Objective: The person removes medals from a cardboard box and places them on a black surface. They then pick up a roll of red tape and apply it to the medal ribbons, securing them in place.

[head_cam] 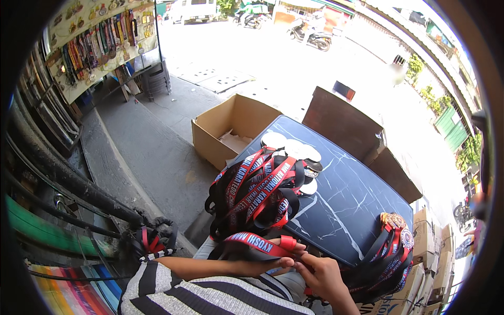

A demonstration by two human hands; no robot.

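Note:
My left hand (277, 264) holds a bundle of red and black printed medal ribbons (252, 241), which lies over the palm and forearm. My right hand (318, 269) meets the left fingertips, thumb and fingers pinched together; whatever is between them is too small to tell. Just beyond, a large heap of red and black lanyards (252, 189) covers the near left part of a dark marble-patterned table (334, 189). Round medals (303, 152) with pale faces lie at its far end. Gold-coloured medals (393, 222) on similar ribbons hang over the table's right end.
An opened cardboard box (214, 138) stands left of the table, and a dark brown box (342, 122) beyond it. Stacked cartons (425, 244) are at the right. A display board of medals (102, 43) stands at upper left. Motorcycles (311, 35) are on the street.

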